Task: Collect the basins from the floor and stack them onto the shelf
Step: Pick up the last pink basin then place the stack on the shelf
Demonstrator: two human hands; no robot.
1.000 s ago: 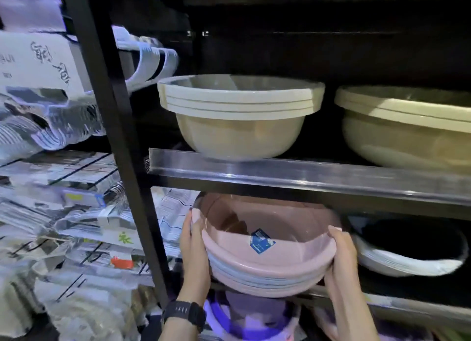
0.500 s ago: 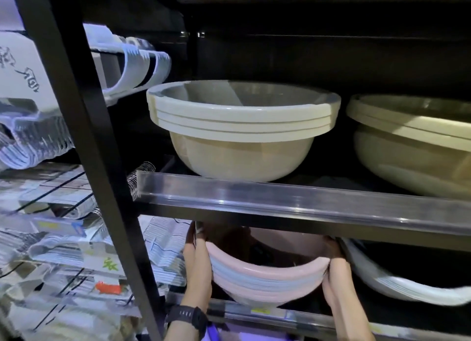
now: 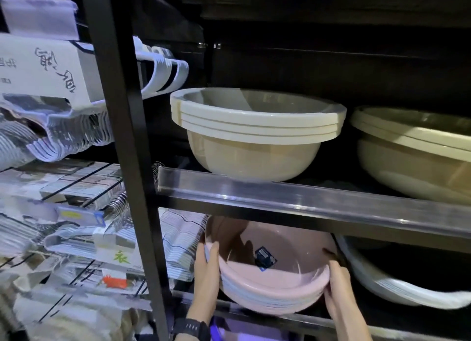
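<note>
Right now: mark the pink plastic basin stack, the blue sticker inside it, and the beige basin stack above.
pink plastic basin stack [image 3: 272,291], head view, front rim
blue sticker [image 3: 265,257], head view, centre
beige basin stack [image 3: 254,150], head view, outer wall

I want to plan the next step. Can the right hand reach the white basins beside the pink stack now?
Probably yes, once freed. The right hand grips the pink stack, and the white basins lie just right of it on the same shelf, nothing between.
</note>
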